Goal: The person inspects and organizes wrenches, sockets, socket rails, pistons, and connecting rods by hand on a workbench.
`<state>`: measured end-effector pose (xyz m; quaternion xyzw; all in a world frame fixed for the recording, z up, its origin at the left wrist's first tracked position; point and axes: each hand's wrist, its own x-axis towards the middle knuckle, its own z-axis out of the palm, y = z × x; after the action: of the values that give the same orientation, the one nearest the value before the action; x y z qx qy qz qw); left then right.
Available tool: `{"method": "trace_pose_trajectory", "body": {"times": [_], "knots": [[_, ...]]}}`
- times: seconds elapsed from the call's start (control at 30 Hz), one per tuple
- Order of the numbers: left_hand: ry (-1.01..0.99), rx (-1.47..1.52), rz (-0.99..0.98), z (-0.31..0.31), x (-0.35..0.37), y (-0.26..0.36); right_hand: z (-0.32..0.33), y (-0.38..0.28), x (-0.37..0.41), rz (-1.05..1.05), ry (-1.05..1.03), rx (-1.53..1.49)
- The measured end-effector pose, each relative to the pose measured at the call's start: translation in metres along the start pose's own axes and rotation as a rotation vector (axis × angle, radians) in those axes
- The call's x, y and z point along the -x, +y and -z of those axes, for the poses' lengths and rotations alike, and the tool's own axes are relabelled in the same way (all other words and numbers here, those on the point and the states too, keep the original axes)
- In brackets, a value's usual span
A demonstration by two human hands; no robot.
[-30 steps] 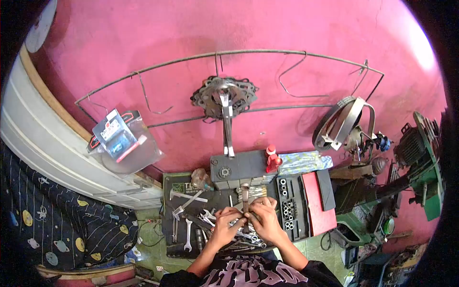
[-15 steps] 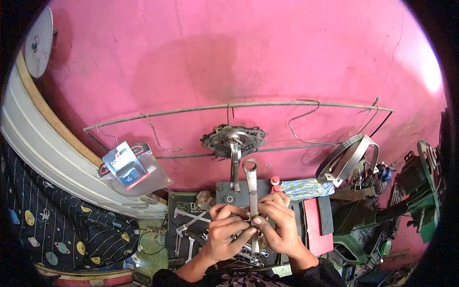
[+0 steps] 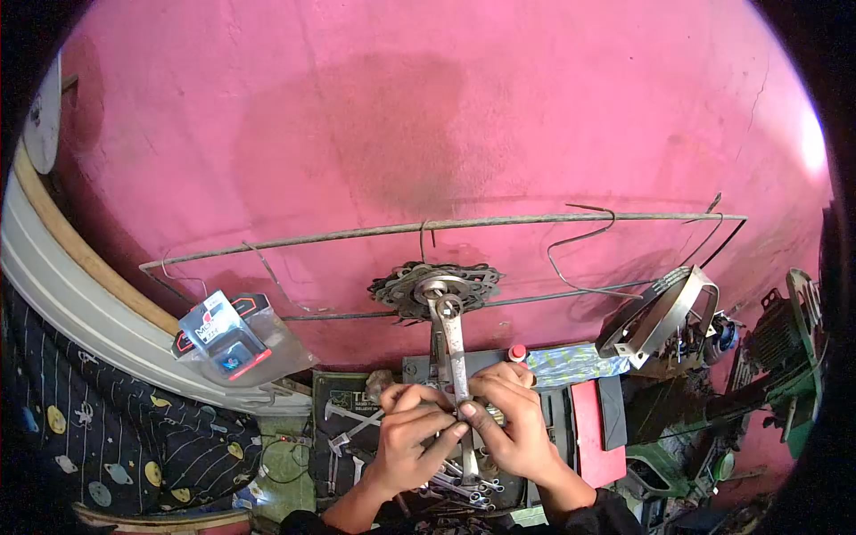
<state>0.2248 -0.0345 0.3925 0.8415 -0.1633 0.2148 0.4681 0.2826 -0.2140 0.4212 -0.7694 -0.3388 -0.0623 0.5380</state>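
Observation:
A long metal wrench [image 3: 456, 352] stands roughly upright in the view, its ring end up and overlapping the crank arm of a chainring set [image 3: 434, 287] that hangs on the rack. My left hand [image 3: 415, 437] has its thumb and fingers pinched at the wrench's middle from the left. From the right, my right hand [image 3: 517, 423] grips the same part, thumb on the shaft. Whether a small part sits between the fingertips is hidden. Several smaller wrenches [image 3: 464, 490] lie below the hands, beside a caliper-like tool [image 3: 352, 415].
A metal rack [image 3: 348, 234] with wire hooks runs along the pink wall. Packaged parts [image 3: 230, 339] hang at its left, curved metal bands [image 3: 664, 312] at its right. A red-capped bottle [image 3: 517, 353], a red box [image 3: 596, 437] and a green machine [image 3: 794, 357] are on the right.
The camera view has tilted up slightly, so the rack and chainrings appear lower. The wrench's ring end now overlaps the crank arm. Both hands keep their hold.

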Motion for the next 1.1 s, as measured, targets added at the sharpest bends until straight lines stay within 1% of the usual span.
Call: {"method": "trace_pose_trajectory", "body": {"times": [0.07, 0.23, 0.3, 0.33, 0.37, 0.43, 0.5, 0.57, 0.67, 0.7, 0.73, 0.77, 0.83, 0.87, 0.9, 0.97, 1.0, 1.03, 1.1], "knots": [[0.007, -0.018, 0.055, -0.001, 0.0, -0.009, -0.007, 0.007, -0.004, 0.007, 0.004, 0.025], [0.001, -0.058, 0.111, -0.004, -0.004, -0.037, -0.026, 0.032, -0.011, -0.039, 0.018, 0.088], [0.036, -0.13, 0.15, -0.005, -0.006, -0.043, -0.032, 0.038, -0.014, -0.056, 0.03, 0.126], [0.033, -0.125, 0.181, -0.007, -0.005, -0.049, -0.035, 0.042, -0.014, -0.044, 0.034, 0.192], [0.031, -0.123, 0.184, -0.009, -0.004, -0.056, -0.038, 0.047, -0.014, -0.048, 0.032, 0.192], [0.076, -0.107, 0.265, -0.014, 0.002, -0.068, -0.043, 0.051, -0.011, -0.071, 0.048, 0.255], [0.092, -0.11, 0.271, -0.016, 0.006, -0.07, -0.043, 0.05, -0.007, -0.105, 0.016, 0.299], [0.159, -0.139, 0.281, -0.019, 0.011, -0.068, -0.046, 0.052, 0.002, -0.106, 0.051, 0.355], [0.16, -0.109, 0.353, -0.021, 0.031, -0.071, -0.046, 0.056, 0.02, -0.161, -0.005, 0.376], [0.157, -0.125, 0.359, -0.022, 0.04, -0.072, -0.047, 0.057, 0.029, -0.193, -0.032, 0.39], [0.123, -0.057, 0.409, -0.022, 0.052, -0.074, -0.048, 0.061, 0.04, -0.22, -0.053, 0.402], [0.109, -0.055, 0.422, -0.023, 0.067, -0.077, -0.049, 0.064, 0.053, -0.238, -0.057, 0.397], [0.069, -0.139, 0.452, -0.028, 0.102, -0.082, -0.049, 0.069, 0.083, -0.307, -0.117, 0.409], [0.033, -0.149, 0.488, -0.03, 0.121, -0.084, -0.051, 0.078, 0.102, -0.293, -0.128, 0.425], [0.008, -0.096, 0.57, -0.032, 0.143, -0.086, -0.052, 0.08, 0.121, -0.329, -0.141, 0.437], [-0.073, -0.067, 0.681, -0.035, 0.185, -0.088, -0.053, 0.086, 0.161, -0.399, -0.172, 0.475], [-0.156, -0.165, 0.731, -0.038, 0.21, -0.09, -0.055, 0.09, 0.182, -0.418, -0.172, 0.504], [-0.183, -0.128, 0.74, -0.043, 0.233, -0.093, -0.055, 0.091, 0.202, -0.48, -0.184, 0.489], [-0.298, -0.224, 0.828, -0.052, 0.277, -0.095, -0.061, 0.103, 0.248, -0.536, -0.178, 0.511]]}}
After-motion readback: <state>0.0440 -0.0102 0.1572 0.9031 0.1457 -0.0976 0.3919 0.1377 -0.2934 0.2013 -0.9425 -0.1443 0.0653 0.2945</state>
